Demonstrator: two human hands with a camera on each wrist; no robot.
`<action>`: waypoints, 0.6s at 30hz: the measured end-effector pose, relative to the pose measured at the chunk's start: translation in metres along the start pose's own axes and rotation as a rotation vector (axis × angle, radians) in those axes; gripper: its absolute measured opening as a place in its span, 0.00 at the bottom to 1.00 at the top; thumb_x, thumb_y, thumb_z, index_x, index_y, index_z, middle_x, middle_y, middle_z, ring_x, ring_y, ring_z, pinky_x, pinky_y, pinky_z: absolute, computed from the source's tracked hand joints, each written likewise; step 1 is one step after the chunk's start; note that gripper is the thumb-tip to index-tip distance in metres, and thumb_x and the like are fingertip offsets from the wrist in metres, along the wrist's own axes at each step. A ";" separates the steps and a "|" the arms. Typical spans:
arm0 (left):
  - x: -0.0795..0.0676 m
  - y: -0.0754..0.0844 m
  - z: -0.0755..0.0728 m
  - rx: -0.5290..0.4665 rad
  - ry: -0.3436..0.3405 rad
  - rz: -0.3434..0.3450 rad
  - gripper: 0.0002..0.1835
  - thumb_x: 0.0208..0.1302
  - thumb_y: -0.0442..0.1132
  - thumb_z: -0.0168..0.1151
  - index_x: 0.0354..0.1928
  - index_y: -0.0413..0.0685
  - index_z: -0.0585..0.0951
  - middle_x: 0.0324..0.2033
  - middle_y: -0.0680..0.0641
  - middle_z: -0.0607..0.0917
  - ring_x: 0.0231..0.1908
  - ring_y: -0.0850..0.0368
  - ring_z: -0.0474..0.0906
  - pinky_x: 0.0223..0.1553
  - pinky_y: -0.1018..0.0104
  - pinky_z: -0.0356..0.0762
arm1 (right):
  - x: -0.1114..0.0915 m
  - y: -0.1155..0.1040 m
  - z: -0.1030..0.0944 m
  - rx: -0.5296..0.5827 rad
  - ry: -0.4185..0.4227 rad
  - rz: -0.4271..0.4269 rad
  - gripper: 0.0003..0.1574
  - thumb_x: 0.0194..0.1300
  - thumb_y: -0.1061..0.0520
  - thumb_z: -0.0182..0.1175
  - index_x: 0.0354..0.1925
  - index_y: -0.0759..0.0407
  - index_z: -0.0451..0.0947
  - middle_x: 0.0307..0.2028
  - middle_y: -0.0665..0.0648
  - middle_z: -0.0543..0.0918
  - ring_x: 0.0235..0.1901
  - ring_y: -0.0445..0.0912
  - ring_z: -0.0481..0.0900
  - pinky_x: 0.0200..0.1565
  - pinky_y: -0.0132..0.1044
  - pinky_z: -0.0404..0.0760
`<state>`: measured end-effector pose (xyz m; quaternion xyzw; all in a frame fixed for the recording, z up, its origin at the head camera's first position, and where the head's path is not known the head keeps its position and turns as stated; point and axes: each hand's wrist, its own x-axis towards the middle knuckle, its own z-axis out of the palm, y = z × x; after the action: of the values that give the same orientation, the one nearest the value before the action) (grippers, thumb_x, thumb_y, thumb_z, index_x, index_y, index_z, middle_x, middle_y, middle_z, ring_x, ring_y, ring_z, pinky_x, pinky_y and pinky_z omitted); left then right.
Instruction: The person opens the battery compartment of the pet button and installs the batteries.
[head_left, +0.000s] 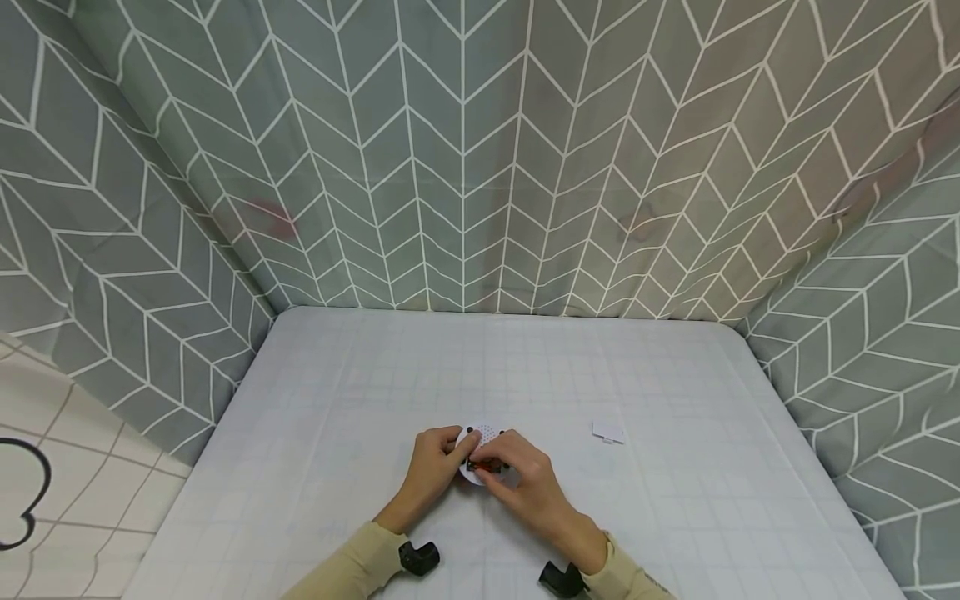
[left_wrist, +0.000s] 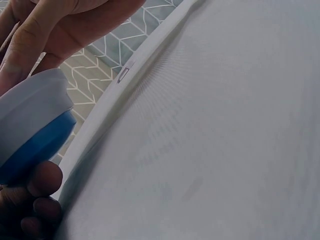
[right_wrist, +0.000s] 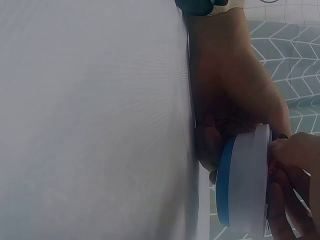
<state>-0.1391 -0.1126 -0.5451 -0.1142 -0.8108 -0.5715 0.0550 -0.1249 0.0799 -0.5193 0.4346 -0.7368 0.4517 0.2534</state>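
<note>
Both hands meet over a round white device [head_left: 486, 433] with a blue base, a face dotted with small holes and dark knobs at its edge. My left hand [head_left: 435, 468] grips it from the left, thumb on the face; the left wrist view shows fingers [left_wrist: 45, 180] curled under the blue side of the device [left_wrist: 37, 107]. My right hand [head_left: 531, 483] pinches a small red-and-dark part [head_left: 486, 465] at the face, mostly hidden by the fingers. Seen from the right wrist, the device [right_wrist: 245, 185] is tilted on its side, its face toward the right fingers.
A small white tabbed flat piece [head_left: 608, 432] lies on the white-covered table [head_left: 360, 375], to the right of the hands. Grey patterned curtains [head_left: 495, 167] hang behind the table and along its sides. Each wrist wears a dark device [head_left: 418, 558].
</note>
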 end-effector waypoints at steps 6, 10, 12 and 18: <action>0.000 -0.001 0.000 0.006 0.002 0.003 0.27 0.73 0.46 0.67 0.16 0.52 0.69 0.09 0.64 0.63 0.15 0.72 0.58 0.24 0.76 0.55 | 0.000 0.001 0.000 0.004 -0.011 -0.020 0.22 0.54 0.73 0.76 0.46 0.59 0.85 0.42 0.54 0.88 0.42 0.45 0.83 0.48 0.30 0.80; 0.000 -0.001 0.001 0.002 0.003 0.008 0.27 0.73 0.46 0.67 0.16 0.51 0.68 0.08 0.64 0.63 0.15 0.72 0.57 0.23 0.75 0.54 | 0.000 0.001 -0.002 -0.020 -0.040 -0.060 0.23 0.54 0.71 0.76 0.49 0.58 0.87 0.44 0.54 0.88 0.45 0.46 0.82 0.52 0.32 0.79; -0.001 -0.001 0.001 0.002 0.003 0.005 0.27 0.73 0.45 0.67 0.16 0.51 0.70 0.08 0.64 0.64 0.15 0.73 0.57 0.23 0.75 0.54 | 0.000 0.001 -0.002 -0.038 -0.059 -0.087 0.23 0.55 0.69 0.77 0.50 0.58 0.87 0.46 0.54 0.88 0.46 0.47 0.82 0.53 0.34 0.79; -0.001 -0.002 0.000 0.013 0.001 -0.016 0.25 0.73 0.46 0.68 0.16 0.51 0.73 0.09 0.63 0.67 0.16 0.73 0.59 0.24 0.75 0.54 | 0.000 0.000 -0.006 -0.088 -0.099 -0.125 0.26 0.52 0.64 0.81 0.51 0.57 0.88 0.47 0.53 0.88 0.46 0.45 0.82 0.51 0.31 0.80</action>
<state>-0.1389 -0.1129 -0.5470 -0.1073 -0.8153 -0.5667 0.0514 -0.1252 0.0848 -0.5167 0.4900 -0.7390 0.3803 0.2631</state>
